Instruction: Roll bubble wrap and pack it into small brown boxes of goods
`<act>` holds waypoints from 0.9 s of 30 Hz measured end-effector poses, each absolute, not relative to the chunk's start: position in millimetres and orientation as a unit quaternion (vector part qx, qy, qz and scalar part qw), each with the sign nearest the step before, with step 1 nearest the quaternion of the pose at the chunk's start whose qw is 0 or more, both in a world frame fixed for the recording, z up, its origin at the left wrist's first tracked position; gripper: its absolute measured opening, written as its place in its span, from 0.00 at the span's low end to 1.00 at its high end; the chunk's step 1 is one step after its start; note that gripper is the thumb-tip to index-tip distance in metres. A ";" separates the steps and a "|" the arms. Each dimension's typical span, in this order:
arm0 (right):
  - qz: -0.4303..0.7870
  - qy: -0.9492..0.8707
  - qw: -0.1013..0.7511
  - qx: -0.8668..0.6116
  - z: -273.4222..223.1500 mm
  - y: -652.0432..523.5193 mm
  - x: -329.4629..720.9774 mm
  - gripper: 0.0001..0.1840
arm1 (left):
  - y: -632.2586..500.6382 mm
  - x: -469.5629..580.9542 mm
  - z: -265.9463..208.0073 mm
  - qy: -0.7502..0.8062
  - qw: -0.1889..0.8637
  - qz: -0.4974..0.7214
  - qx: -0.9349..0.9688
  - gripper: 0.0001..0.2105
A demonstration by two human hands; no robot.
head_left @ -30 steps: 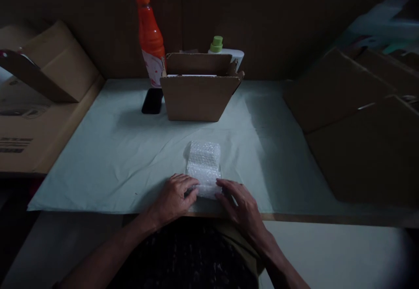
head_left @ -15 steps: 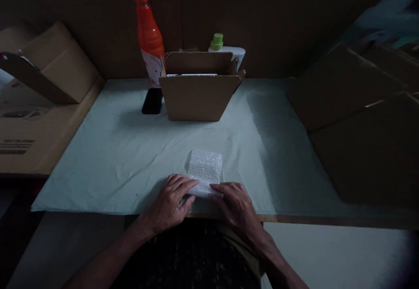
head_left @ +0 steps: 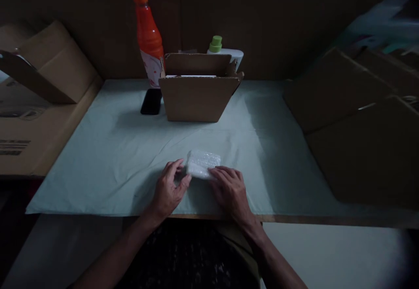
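A small folded bundle of clear bubble wrap (head_left: 203, 160) lies on the pale green cloth near the front edge of the table. At its right front corner, my right hand (head_left: 231, 190) grips the bubble wrap, fingers on top and the thumb hidden behind them. My left hand (head_left: 168, 189) is at the bundle's left side with thumb and fingers apart, the thumb tip close to its corner. Whether that thumb touches the wrap I cannot tell. What, if anything, the wrap encloses is not visible.
An open cardboard box (head_left: 194, 99) stands beyond my hands. Behind it are a red-orange bottle (head_left: 149, 36) and a white bottle with a green cap (head_left: 216, 43). A black phone (head_left: 151, 101) lies beside it. Cardboard cartons flank the cloth, left (head_left: 62, 64) and right (head_left: 360, 149).
The bubble wrap has been folded away from me into a shorter bundle. Both hands have moved forward with it, and my left hand has lifted off its top and opened.
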State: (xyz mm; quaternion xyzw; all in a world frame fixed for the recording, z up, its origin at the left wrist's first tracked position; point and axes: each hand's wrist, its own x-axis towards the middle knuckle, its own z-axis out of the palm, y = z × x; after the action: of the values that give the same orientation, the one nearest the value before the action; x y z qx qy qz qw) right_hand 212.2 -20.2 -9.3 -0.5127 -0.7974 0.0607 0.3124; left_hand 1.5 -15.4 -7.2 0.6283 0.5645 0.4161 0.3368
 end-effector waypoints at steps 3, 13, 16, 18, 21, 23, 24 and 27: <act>0.169 -0.746 0.354 -0.539 -4.4 -19.9 209.3 0.13 | -36.1 -0.3 -1.0 0.546 0.521 0.450 0.478 0.27; 0.270 -0.689 0.403 -0.539 0.9 -40.8 202.7 0.21 | -46.1 16.7 5.4 0.411 0.708 0.492 0.297 0.31; 0.358 -0.659 0.390 -0.533 -5.6 -44.6 201.9 0.25 | -49.9 22.3 6.2 0.388 0.733 0.467 0.307 0.28; 0.388 -0.637 0.409 -0.525 -9.2 -45.9 198.0 0.24 | -49.9 25.4 7.9 0.380 0.743 0.462 0.301 0.25; 0.394 -0.597 0.483 -0.505 -14.2 -43.9 193.9 0.25 | -46.6 27.5 10.8 0.384 0.737 0.484 0.273 0.21; 0.394 -0.554 0.536 -0.500 -17.7 -40.6 193.5 0.26 | -45.3 28.8 11.0 0.398 0.717 0.517 0.246 0.18; 0.395 -0.530 0.557 -0.503 -19.4 -38.7 193.4 0.26 | -45.6 30.4 10.4 0.408 0.707 0.529 0.233 0.18; 0.431 -0.486 0.567 -0.507 -23.3 -34.3 191.7 0.26 | -49.3 39.3 8.1 0.421 0.719 0.514 0.204 0.18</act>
State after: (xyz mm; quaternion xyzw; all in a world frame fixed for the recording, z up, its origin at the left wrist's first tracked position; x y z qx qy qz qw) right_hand 191.7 -34.3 -23.3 -0.5068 -0.4863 0.4305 0.5669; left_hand 39.3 -49.3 8.1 0.2042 0.4209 0.5137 0.7192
